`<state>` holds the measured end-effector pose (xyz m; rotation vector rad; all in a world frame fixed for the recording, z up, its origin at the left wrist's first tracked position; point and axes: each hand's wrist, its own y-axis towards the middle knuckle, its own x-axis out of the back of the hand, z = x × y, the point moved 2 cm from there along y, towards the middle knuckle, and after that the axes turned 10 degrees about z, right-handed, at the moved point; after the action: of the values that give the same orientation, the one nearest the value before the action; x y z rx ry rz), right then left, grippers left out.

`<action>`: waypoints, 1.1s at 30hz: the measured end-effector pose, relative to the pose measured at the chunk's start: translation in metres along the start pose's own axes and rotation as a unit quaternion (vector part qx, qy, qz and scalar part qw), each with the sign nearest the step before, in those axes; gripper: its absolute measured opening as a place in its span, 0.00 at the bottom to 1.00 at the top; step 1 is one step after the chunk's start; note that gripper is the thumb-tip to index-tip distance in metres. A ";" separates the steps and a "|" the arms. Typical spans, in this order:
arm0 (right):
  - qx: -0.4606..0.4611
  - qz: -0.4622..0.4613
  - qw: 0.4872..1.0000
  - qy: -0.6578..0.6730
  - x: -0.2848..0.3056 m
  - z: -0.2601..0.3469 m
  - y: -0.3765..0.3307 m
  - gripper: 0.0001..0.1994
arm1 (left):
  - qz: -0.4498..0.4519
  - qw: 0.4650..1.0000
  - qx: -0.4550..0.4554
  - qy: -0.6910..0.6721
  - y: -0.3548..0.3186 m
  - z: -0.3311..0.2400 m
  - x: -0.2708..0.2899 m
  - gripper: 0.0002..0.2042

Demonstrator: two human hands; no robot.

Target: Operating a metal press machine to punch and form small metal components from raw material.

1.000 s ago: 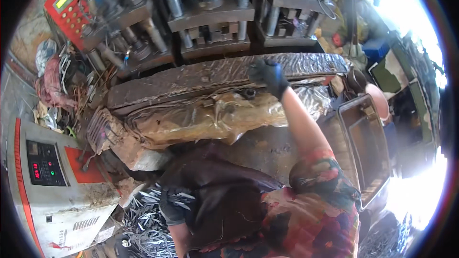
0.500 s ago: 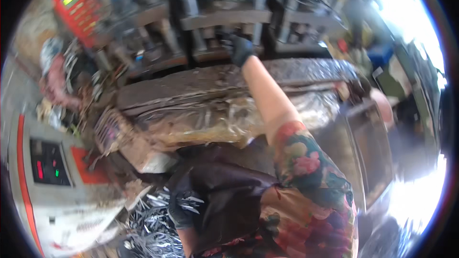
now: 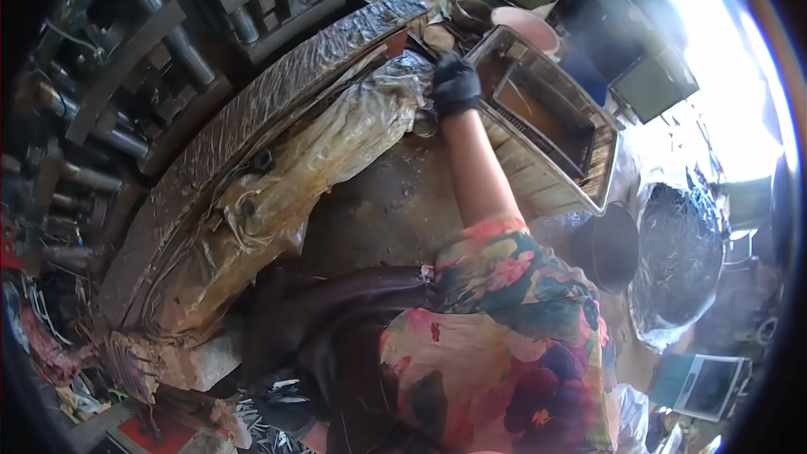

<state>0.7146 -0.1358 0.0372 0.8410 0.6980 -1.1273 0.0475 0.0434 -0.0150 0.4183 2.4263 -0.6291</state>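
Note:
My right hand [image 3: 456, 86], in a black glove, reaches out past the far end of the plastic-wrapped bench. Its fingers are curled closed beside the rim of a dirty crate [image 3: 607, 176]; whatever they hold, if anything, is hidden. A small round metal piece [image 3: 425, 124] sits just below it. Low in the view, my left hand [image 3: 290, 412], also black-gloved, is close to my dark apron [image 3: 336, 328]. It is closed around several thin silvery strips [image 3: 286, 385]. More such strips [image 3: 249, 420] lie in a heap beneath it.
Press machines with metal columns [image 3: 187, 55] stand behind the wrapped bench edge [image 3: 252, 92]. Crumpled clear plastic [image 3: 336, 139] covers its near side. Right of the crate are a pink basin [image 3: 527, 29], a dark round container [image 3: 609, 244] and a large plastic-wrapped bundle [image 3: 681, 261].
My view has turned to the right. My right hand has left the press and is now by the crate. My left hand stays low with the strips.

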 end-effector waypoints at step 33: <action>-0.550 0.642 0.416 -0.334 -0.215 -0.139 -0.385 0.21 | 0.042 0.968 0.103 -0.227 -0.065 0.020 -0.050 0.14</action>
<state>0.2763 0.0102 0.0601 -0.4077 -0.1413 0.5927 0.0678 -0.0290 0.0231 0.4069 1.9082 -0.8406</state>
